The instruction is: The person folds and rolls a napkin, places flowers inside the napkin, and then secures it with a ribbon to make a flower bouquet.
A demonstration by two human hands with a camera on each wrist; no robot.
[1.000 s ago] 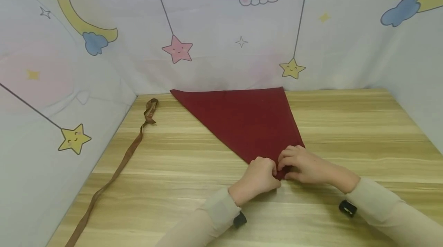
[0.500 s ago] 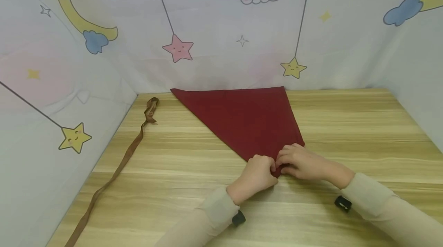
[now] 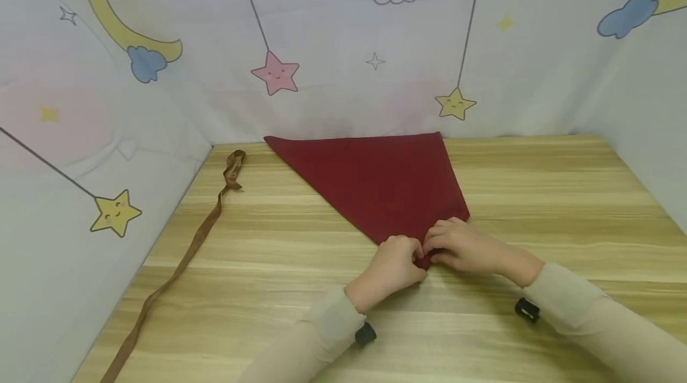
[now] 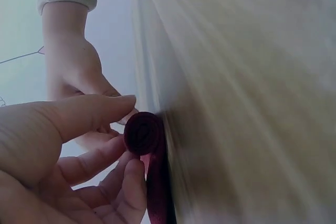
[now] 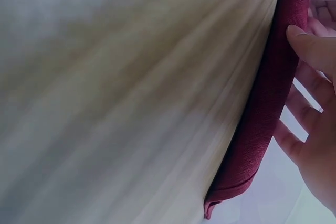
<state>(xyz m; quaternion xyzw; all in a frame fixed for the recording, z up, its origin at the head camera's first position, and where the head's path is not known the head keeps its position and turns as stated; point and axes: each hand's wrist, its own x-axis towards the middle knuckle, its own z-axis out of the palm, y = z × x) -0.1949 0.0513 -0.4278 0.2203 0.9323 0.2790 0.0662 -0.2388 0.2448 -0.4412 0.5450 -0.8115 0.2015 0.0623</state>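
Note:
A dark red cloth point(image 3: 383, 186) lies flat on the wooden table, its near edge turned into a tight roll point(image 5: 260, 106). My left hand point(image 3: 387, 266) pinches the left end of that roll between thumb and fingers. The spiral end of the rolled cloth point(image 4: 143, 134) shows in the left wrist view. Close beside it, my right hand point(image 3: 468, 249) grips the roll, thumb on the near side and fingers over the far side. In the head view the hands cover most of the roll.
A long brown ribbon point(image 3: 185, 261), looped at its far end, runs down the left side of the table point(image 3: 563, 210). A white curtain point(image 3: 333, 43) printed with stars and moons stands along the back and sides.
Both hands have moved slightly away from me, rolling the near edge of the cloth further. The flat part has become a little shorter. The ribbon lies as before.

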